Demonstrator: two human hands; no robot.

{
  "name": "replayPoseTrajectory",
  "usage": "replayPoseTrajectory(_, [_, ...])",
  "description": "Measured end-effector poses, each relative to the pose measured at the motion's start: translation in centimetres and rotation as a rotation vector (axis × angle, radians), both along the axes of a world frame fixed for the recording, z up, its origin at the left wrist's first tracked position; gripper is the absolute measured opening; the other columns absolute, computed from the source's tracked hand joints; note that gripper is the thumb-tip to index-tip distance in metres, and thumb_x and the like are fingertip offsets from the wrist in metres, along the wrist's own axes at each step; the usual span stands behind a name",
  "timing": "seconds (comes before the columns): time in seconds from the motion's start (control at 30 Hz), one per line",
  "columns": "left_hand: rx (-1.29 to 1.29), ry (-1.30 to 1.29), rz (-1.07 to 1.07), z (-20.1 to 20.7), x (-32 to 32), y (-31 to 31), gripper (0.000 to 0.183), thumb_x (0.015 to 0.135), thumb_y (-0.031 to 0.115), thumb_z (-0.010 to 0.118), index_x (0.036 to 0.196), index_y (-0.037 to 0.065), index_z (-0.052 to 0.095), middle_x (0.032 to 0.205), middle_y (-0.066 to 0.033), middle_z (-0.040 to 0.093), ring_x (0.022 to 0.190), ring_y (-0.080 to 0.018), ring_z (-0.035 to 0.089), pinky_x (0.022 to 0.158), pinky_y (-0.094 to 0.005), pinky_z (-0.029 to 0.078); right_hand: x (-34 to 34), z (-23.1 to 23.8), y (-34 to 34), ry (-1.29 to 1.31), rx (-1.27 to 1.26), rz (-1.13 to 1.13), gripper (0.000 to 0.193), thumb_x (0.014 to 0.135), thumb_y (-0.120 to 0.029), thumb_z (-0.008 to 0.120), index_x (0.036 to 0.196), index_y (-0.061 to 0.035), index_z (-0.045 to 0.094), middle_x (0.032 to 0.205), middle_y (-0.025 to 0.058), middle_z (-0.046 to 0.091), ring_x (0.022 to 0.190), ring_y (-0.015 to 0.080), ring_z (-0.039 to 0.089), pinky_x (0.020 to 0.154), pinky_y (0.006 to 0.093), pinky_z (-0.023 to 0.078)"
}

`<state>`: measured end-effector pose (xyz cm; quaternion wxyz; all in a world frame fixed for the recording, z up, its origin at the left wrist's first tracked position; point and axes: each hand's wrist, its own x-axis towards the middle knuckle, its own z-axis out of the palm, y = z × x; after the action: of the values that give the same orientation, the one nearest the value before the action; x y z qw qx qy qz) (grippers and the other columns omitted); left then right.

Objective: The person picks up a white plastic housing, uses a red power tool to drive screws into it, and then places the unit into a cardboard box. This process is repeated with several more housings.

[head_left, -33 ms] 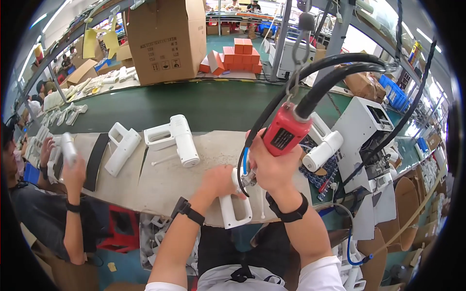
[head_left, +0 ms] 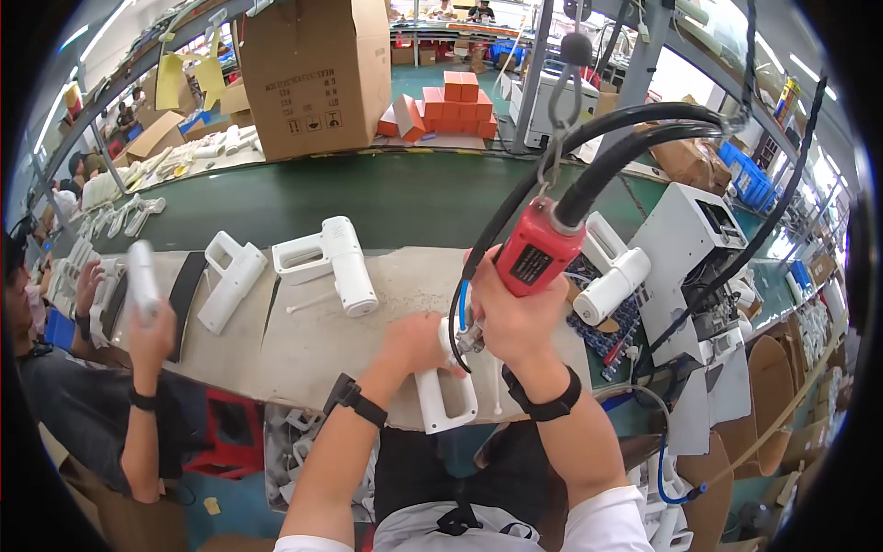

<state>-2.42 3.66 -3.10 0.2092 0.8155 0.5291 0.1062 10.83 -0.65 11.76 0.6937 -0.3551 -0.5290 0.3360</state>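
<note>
My right hand [head_left: 526, 322] is wrapped round a red power screwdriver [head_left: 544, 247], which hangs from a chain with thick black cables. Its metal tip [head_left: 470, 338] meets a white gun-shaped plastic housing with a loop handle [head_left: 430, 401] at the table's near edge. Closed over that housing, my left hand [head_left: 414, 344] steadies it; the contact point is partly hidden. Beyond my left hand lie a second white housing [head_left: 349, 271] and, farther left, a third [head_left: 230, 287]. A thin white stick-like part [head_left: 498, 386] rests just right of the held housing.
Another white housing [head_left: 614, 283] lies right of the screwdriver, beside an opened white machine [head_left: 685, 248]. A co-worker's hand [head_left: 152, 333] holds a white piece at left. Across the green belt [head_left: 441, 198] stand a large cardboard box [head_left: 317, 83] and orange boxes [head_left: 460, 106].
The screwdriver and my right hand have shifted very slightly left. The co-worker's hand at left has moved a little right with the white piece. My left hand stays put.
</note>
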Motion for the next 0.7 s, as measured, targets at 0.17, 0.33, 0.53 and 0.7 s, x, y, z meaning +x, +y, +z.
replayPoseTrajectory(0.17, [-0.069,-0.059,-0.028,0.3,0.0,-0.1,0.09,0.045,0.068,0.081,0.105,0.004,0.06,0.103,-0.0141,0.064,0.1,-0.0325,0.062,0.082,-0.0432,0.05,-0.5,-3.5,1.1,-0.043,-0.055,-0.033,0.004,0.083,-0.004,0.065,0.082,-0.0018,0.063,0.06,-0.0007,0.057,0.048,0.0066,0.053,0.045,0.0221,0.04])
replayPoseTrajectory(0.33, [0.275,-0.171,0.012,-0.3,-0.5,-1.4,0.086,0.05,0.059,0.083,0.106,0.0,0.057,0.105,-0.0181,0.063,0.096,-0.0362,0.061,0.083,-0.043,0.049,-0.9,-3.1,0.8,-0.077,-0.074,0.006,0.006,0.083,-0.006,0.066,0.079,-0.0023,0.063,0.061,-0.0013,0.058,0.05,0.0065,0.054,0.046,0.0223,0.039])
replayPoseTrajectory(0.53, [-0.012,-0.356,0.265,-1.2,-3.1,-4.6,0.085,0.056,0.055,0.082,0.116,0.001,0.054,0.115,-0.0217,0.058,0.112,-0.0399,0.05,0.096,-0.0468,0.039,-0.7,1.0,-0.4,0.064,0.047,-0.03,0.006,0.085,-0.004,0.064,0.079,-0.0019,0.061,0.061,0.0006,0.058,0.048,0.0078,0.053,0.043,0.0228,0.039])
replayPoseTrajectory(0.7, [0.036,-0.317,0.319,-5.1,-1.8,-5.5,0.1,0.058,0.062,0.078,0.136,0.008,0.045,0.133,-0.0274,0.043,0.133,-0.0456,0.022,0.109,-0.0538,0.012,-3.0,1.3,1.3,0.006,0.056,0.01,0.01,0.087,-0.005,0.064,0.08,-0.0003,0.06,0.061,0.0018,0.058,0.045,0.0069,0.051,0.042,0.0222,0.038])
